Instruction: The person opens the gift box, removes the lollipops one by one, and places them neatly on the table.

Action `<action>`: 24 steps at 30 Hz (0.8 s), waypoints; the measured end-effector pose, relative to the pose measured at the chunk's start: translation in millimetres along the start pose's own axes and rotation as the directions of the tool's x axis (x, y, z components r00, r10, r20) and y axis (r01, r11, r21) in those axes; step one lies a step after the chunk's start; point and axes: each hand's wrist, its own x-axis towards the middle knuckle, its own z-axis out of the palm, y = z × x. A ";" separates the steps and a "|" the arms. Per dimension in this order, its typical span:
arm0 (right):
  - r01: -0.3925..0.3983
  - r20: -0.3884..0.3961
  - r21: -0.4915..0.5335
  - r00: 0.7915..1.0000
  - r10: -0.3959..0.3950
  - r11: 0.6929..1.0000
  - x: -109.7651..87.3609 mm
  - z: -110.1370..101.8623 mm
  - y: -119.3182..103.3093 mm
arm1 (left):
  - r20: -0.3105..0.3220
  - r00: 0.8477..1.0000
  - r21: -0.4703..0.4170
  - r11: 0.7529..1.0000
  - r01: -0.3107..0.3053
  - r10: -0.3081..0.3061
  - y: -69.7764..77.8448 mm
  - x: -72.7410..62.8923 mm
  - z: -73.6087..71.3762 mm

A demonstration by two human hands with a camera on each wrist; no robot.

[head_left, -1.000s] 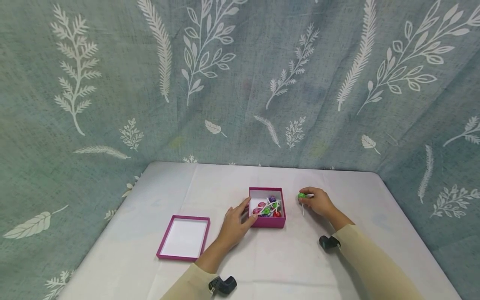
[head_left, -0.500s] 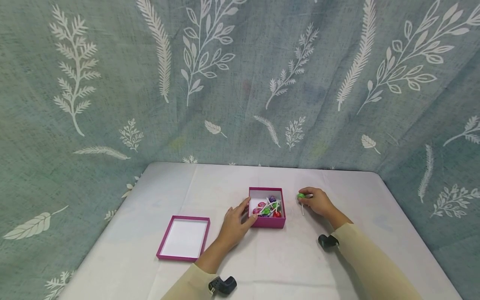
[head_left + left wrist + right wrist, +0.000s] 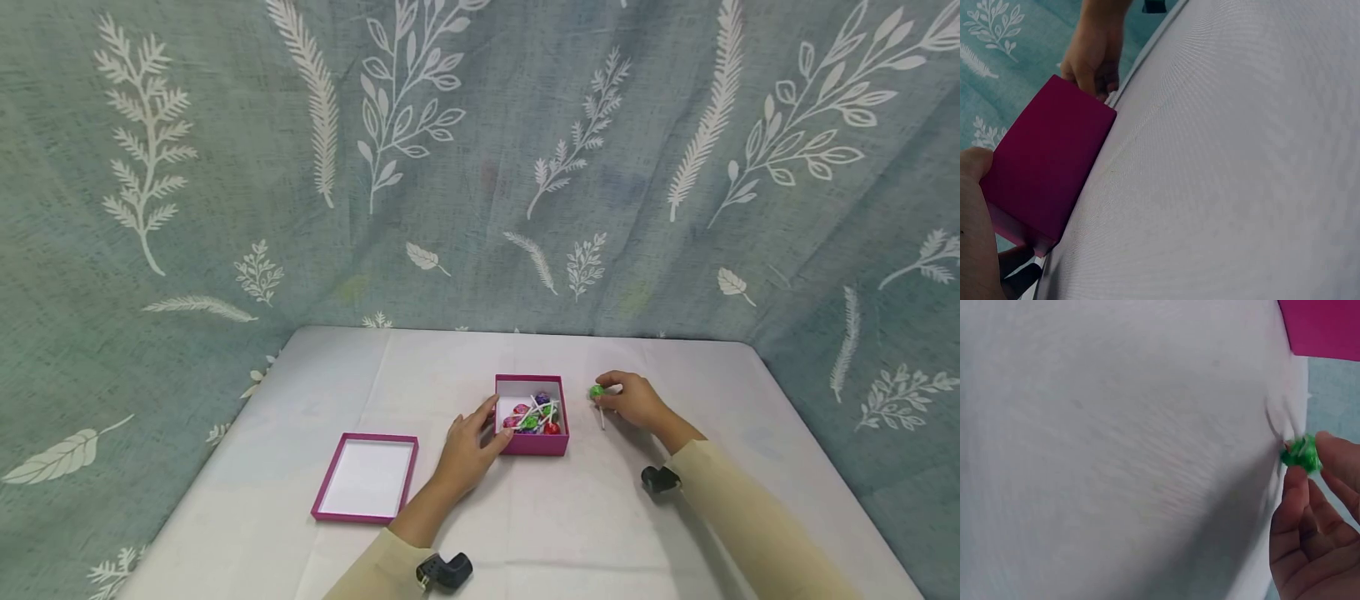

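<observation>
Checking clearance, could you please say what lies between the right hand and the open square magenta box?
The head view shows a round green-wrapped lollipop, pinched by the right hand, then bare white tabletop.

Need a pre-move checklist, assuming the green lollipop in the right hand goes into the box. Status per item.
1. Green lollipop gripped: ok, right hand pinches its wrapped head.
2. Box steadied: ok, left hand holds its left side; how firmly, cannot tell.
3. Lid out of the way: ok, it lies apart from the box, to its left.
4. Room inside: ok, probably; bare white interior shows beside the other lollipops.
5. Green lollipop over the box: not ok, it is off to the right.
6. Stick clear of the table: cannot tell, contact at its lower end is unclear.
</observation>
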 end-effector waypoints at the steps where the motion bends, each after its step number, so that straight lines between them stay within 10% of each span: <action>1: 0.017 0.002 -0.006 1.000 -0.017 1.000 -0.7 -2.1 -1.5 | 0.001 1.000 0.002 1.000 0.002 -0.002 -0.2 -0.1 0.2; 24: 0.193 0.083 -0.061 0.979 -0.188 0.979 -7.4 -0.6 -79.8 | 0.009 1.000 0.006 1.000 0.016 -0.016 2.3 0.3 -1.5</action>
